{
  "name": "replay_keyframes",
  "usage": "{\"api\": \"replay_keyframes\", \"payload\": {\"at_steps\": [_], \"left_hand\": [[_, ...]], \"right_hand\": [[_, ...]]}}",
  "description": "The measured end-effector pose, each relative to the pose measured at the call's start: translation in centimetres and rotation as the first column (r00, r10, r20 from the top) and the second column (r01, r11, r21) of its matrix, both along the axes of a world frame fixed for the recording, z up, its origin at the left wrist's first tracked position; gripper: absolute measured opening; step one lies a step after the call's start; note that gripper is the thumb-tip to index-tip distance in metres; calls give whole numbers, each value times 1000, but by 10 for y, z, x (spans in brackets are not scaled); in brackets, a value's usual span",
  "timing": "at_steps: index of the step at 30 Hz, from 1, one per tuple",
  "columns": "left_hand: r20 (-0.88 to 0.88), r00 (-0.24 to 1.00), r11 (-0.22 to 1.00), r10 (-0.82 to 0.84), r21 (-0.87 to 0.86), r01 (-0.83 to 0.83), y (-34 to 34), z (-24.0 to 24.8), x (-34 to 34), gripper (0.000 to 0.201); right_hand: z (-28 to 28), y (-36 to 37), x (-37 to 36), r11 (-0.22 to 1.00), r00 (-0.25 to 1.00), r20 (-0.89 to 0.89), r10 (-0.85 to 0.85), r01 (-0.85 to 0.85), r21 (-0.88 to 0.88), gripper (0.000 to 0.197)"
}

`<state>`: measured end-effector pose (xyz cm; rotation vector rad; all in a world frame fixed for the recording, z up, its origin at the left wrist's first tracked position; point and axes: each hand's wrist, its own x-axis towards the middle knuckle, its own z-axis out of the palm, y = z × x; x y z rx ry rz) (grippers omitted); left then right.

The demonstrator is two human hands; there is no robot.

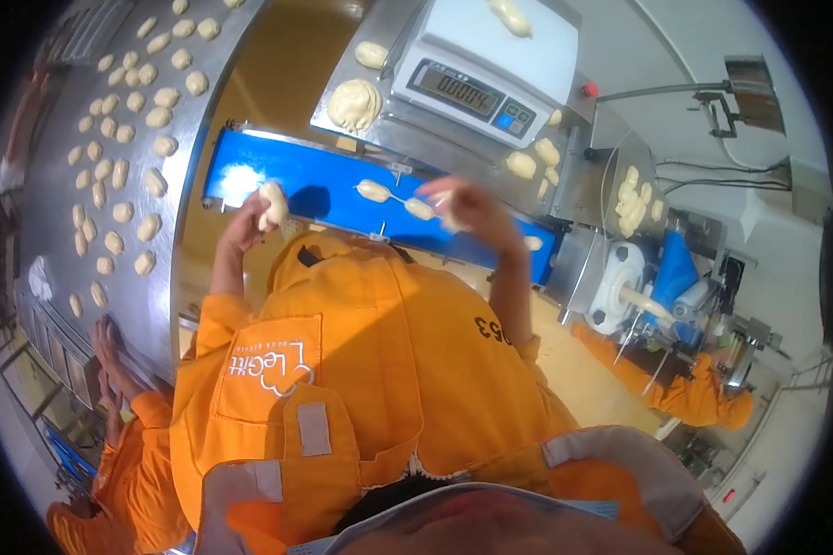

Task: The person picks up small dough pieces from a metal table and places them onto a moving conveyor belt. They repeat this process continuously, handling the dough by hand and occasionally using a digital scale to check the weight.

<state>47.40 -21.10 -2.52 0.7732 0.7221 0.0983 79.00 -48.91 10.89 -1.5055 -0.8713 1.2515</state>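
My left hand point(243, 222), at the left part of the blue conveyor belt point(319, 166), has its fingers closed around a pale dough piece point(273, 205). Over the right half of the belt is my right hand point(477, 215), slightly blurred, with fingers curled around what looks like another pale dough piece, partly hidden. Just left of its fingertips lies a small dough piece point(419, 209), joined by a thin strand to an oval dough piece point(373, 191). Beyond the right hand, one more dough piece point(533, 243) rests near the belt's right end.
A digital scale point(477, 92) with a dough piece on top stands behind the belt. Beside it is a round dough lump point(354, 104). Many dough pieces cover the steel table point(171, 250) at left, where a co-worker in orange point(134, 472) has their hands. Another orange-clad person point(703, 393) is at right.
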Motion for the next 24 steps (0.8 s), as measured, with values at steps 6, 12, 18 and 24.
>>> {"api": "replay_keyframes", "payload": {"at_steps": [6, 12, 18, 24], "left_hand": [[144, 981, 987, 133, 74, -145, 4, 35, 2, 42], [150, 930, 933, 335, 87, -350, 6, 57, -60, 45], [78, 804, 787, 590, 169, -594, 21, 54, -162, 42], [167, 573, 513, 802, 297, -805, 37, 102, -271, 41]], "right_hand": [[110, 25, 127, 929, 788, 498, -362, 351, 119, 24], [105, 118, 238, 905, 461, 875, -147, 420, -70, 61], [37, 178, 230, 989, -28, 996, -87, 115, 89, 44], [116, 251, 150, 911, 788, 505, -352, 412, -7, 29]]}}
